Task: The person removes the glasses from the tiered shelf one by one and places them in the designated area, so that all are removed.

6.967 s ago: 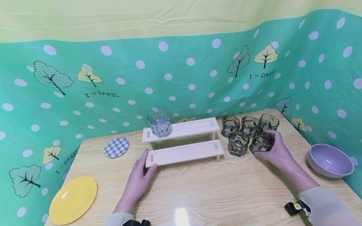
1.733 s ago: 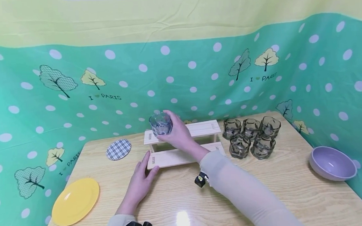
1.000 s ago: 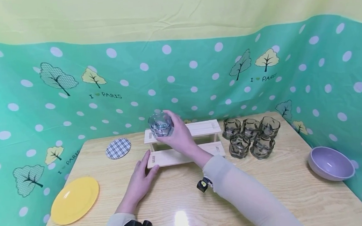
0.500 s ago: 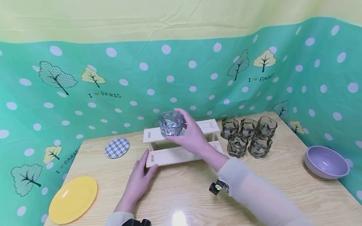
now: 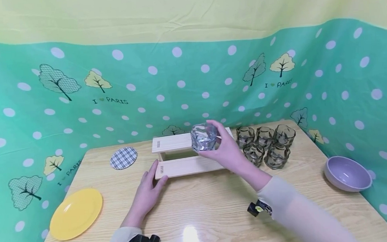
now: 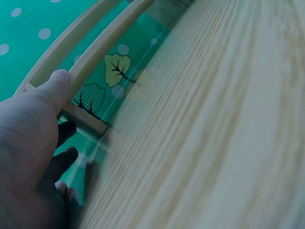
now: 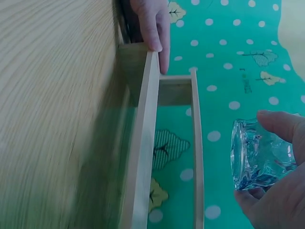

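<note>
A clear, faceted drinking glass [image 5: 203, 137] is gripped in my right hand [image 5: 227, 150], raised over the right half of a two-step wooden shelf [image 5: 186, 166]. In the right wrist view, thumb and fingers wrap the glass [image 7: 259, 152] from one side. My left hand [image 5: 148, 191] holds the left end of the lower step, thumb at its front edge. The left wrist view has the thumb of the left hand [image 6: 33, 129] against the wooden edge [image 6: 90, 59], the other fingers partly in shadow. Both steps have nothing standing on their visible parts.
Several smoky grey glasses [image 5: 277, 156] stand bunched to the right of the shelf. A purple bowl [image 5: 348, 174] lies at the right edge of the table. On the left are a checked round coaster [image 5: 123, 158] and a yellow plate [image 5: 76, 214]. A green dotted cloth hangs behind.
The clear glass, earlier standing on the left of the upper step, has been taken up and moved right by my right hand. My left hand stays at the shelf's end.
</note>
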A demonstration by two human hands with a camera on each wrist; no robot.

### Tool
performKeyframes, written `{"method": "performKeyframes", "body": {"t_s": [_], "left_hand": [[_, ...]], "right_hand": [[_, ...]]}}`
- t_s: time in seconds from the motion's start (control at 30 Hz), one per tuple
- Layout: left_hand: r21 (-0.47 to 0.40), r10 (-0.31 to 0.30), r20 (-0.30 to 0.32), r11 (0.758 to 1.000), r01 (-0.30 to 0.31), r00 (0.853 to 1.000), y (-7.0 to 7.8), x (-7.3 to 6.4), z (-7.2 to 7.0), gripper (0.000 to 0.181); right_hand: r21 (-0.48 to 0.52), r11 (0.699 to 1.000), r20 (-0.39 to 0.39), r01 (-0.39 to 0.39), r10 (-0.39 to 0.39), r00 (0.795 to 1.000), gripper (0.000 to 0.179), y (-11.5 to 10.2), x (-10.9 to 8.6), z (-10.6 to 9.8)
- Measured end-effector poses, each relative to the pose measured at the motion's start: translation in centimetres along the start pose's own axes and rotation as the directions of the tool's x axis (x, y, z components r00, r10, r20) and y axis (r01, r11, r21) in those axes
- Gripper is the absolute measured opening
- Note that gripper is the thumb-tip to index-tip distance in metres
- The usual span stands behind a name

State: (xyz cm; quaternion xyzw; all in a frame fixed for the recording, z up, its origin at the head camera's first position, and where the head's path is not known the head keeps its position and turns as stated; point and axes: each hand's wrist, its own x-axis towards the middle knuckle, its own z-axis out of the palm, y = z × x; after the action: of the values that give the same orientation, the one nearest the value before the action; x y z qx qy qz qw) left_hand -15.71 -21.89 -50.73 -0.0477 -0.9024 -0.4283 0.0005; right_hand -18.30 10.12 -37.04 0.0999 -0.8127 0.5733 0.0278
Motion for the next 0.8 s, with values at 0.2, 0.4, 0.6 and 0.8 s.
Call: {"method": "performKeyframes", "body": {"t_s": [0.2, 0.4, 0.6, 0.8], "left_hand": [[0.001, 0.002, 0.003, 1.000, -0.002, 1.000, -0.2, 0.1, 0.0, 0.086], [0.000, 0.001, 0.001, 1.000, -0.001, 1.000, -0.5, 0.2, 0.2, 0.086], [0.008, -0.003, 0.005, 1.000, 0.003, 1.000, -0.6, 0.0, 0.1, 0.085], [0.005, 0.009, -0.001, 1.000, -0.009, 1.000, -0.6, 0.1, 0.1, 0.085]], "right_hand": [[-0.033, 0.999, -0.020, -0.043, 0.042, 0.999, 0.111, 1.0, -1.2, -2.7], [-0.068, 0.995, -0.044, -0.074, 0.071, 0.997, 0.112, 2.2, -2.5, -5.6], [-0.143, 0.984, -0.092, -0.104, 0.091, 0.992, 0.114, 3.3, -4.0, -8.4], [-0.156, 0.979, -0.147, -0.133, 0.110, 0.983, 0.118, 4.4, -5.3, -11.4]]}}
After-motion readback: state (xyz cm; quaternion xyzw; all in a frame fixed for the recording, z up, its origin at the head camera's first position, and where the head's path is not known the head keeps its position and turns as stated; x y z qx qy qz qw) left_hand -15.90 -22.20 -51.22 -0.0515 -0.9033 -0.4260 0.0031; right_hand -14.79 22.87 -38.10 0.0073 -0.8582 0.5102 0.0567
